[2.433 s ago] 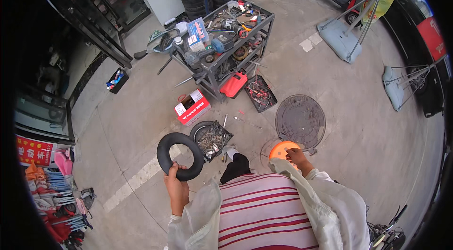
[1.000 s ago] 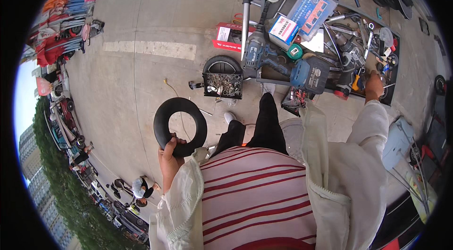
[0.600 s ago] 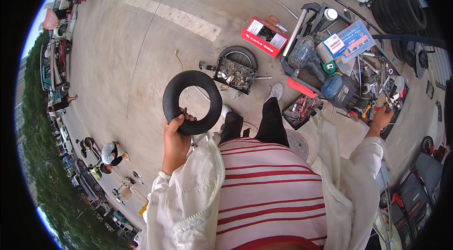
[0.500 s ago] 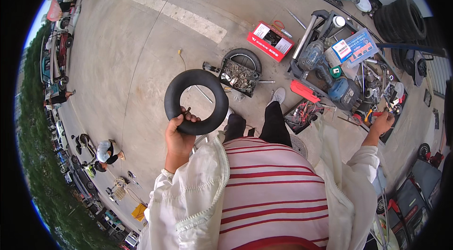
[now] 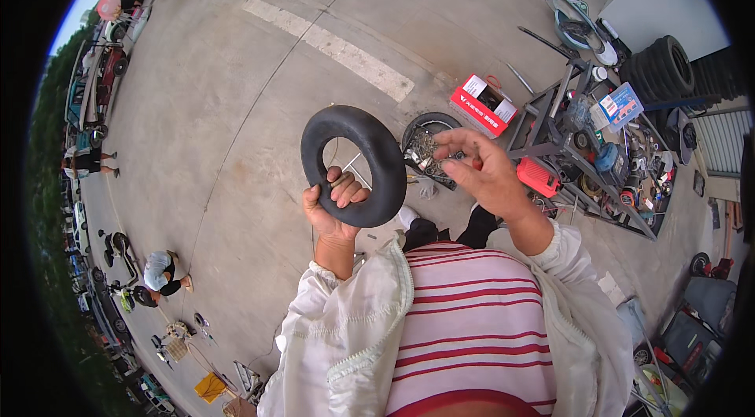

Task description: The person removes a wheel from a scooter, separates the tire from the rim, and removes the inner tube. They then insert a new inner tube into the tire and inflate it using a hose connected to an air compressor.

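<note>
My left hand [image 5: 336,208] is wrapped round the lower part of a black inflated inner tube [image 5: 392,173], its fingers coming through the ring's hole. To the right of the tube, and apart from it, my right hand [image 5: 499,181] is raised with bent fingers and the thumb toward them. A bit of red shows between thumb and fingers, too small to name. Beyond that hand, on the ground, a tray of loose metal parts [image 5: 423,148] is partly hidden, lying against a small wheel with a tyre [image 5: 410,127].
At right stands a metal tool cart [image 5: 543,130] loaded with tools, a blue box [image 5: 621,106] and a red case [image 5: 538,175]. A red carton [image 5: 481,108] lies on the concrete beyond. Stacked tyres [image 5: 659,71] are at far right; a person [image 5: 161,274] crouches by a scooter at left.
My right hand has come from the cart at right to beside the inner tube. The tube, still in my left hand, has tilted, and the whole view has shifted.
</note>
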Available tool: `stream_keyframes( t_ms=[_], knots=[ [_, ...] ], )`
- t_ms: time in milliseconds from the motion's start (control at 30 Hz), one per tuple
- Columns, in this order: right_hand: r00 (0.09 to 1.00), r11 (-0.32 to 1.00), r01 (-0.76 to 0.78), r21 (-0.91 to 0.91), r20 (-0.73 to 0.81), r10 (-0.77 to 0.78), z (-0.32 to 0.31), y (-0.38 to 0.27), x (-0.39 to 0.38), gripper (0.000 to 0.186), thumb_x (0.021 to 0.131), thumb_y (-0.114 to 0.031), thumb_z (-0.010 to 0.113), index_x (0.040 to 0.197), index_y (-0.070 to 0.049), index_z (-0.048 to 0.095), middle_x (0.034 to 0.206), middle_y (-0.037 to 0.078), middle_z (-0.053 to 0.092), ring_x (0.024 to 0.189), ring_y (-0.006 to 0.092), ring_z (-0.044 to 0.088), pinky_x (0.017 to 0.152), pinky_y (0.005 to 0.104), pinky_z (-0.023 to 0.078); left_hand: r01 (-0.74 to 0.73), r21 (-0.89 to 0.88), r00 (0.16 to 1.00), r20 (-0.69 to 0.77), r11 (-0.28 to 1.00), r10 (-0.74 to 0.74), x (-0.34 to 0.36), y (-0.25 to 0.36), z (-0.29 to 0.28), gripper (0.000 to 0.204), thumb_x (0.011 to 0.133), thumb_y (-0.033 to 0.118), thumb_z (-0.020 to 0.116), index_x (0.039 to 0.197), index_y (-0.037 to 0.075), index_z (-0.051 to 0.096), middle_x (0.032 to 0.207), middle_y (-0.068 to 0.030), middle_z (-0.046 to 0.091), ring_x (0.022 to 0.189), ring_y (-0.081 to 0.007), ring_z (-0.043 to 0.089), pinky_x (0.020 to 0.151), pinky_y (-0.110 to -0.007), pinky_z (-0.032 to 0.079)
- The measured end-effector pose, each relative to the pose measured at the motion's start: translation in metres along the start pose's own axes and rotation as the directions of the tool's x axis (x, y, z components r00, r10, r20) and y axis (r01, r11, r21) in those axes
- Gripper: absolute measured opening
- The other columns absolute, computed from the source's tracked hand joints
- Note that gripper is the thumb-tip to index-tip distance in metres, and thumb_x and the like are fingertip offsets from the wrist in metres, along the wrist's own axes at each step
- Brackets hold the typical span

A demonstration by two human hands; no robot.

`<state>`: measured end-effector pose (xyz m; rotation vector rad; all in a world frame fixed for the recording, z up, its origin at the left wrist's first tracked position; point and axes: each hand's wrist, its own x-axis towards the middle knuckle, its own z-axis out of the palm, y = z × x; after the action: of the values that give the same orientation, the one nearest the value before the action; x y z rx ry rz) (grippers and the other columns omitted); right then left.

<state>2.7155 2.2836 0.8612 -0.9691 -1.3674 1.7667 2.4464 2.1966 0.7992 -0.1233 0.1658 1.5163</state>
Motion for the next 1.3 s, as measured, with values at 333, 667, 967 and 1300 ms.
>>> stream_keyframes(
  t_ms=[333,667,967,1300],
  knots=[
    [0.996,0.963,0.067,-0.259,-0.042,-0.081,0.14,-0.02,0.026,0.032,0.086,-0.018,0.075,0.107,0.002,0.061,0.079,0.014,0.064,0.07,0.0157,0.063,0.065,0.0316,0.051,-0.043,0.109,0.995,0.094,0.993,0.032,-0.026,0.058,-0.006,0.028,0.081,0.03,0.063,0.097,0.009,0.054,0.071,0.0015,0.048,0.062,-0.0125,0.048,0.072,-0.033,0.041],
    [0.998,0.992,-0.07,0.103,-0.005,0.07,0.086,0.038,0.029,0.031,0.092,-0.021,0.075,0.107,0.004,0.063,0.087,0.003,0.066,0.08,0.0065,0.057,0.071,0.0269,0.05,-0.061,0.592,0.993,-0.048,0.804,0.111,-0.034,0.041,0.013,0.036,0.079,0.027,0.065,0.105,0.005,0.053,0.074,-0.0024,0.047,0.07,-0.0181,0.05,0.079,-0.039,0.043],
    [0.949,0.93,-0.203,0.305,-0.174,0.264,0.005,0.087,-0.01,0.029,0.101,-0.025,0.063,0.11,0.002,0.066,0.092,0.0,0.066,0.083,0.0071,0.056,0.076,0.0267,0.05,0.193,0.82,0.98,-0.189,0.539,-0.062,0.014,-0.033,0.037,0.036,0.086,0.022,0.067,0.112,-0.001,0.054,0.081,-0.0083,0.056,0.079,-0.0219,0.058,0.083,-0.039,0.049],
    [0.921,0.913,-0.1,0.396,-0.311,0.236,-0.031,0.056,-0.014,0.038,0.102,-0.037,0.06,0.113,0.0,0.06,0.092,0.003,0.064,0.053,0.0037,0.047,0.048,0.0213,0.04,0.096,0.982,0.986,-0.071,0.164,-0.153,0.026,-0.07,0.058,0.064,0.087,0.041,0.076,0.129,-0.001,0.052,0.1,-0.0071,0.061,0.091,-0.0157,0.056,0.09,-0.029,0.041]
  ],
)
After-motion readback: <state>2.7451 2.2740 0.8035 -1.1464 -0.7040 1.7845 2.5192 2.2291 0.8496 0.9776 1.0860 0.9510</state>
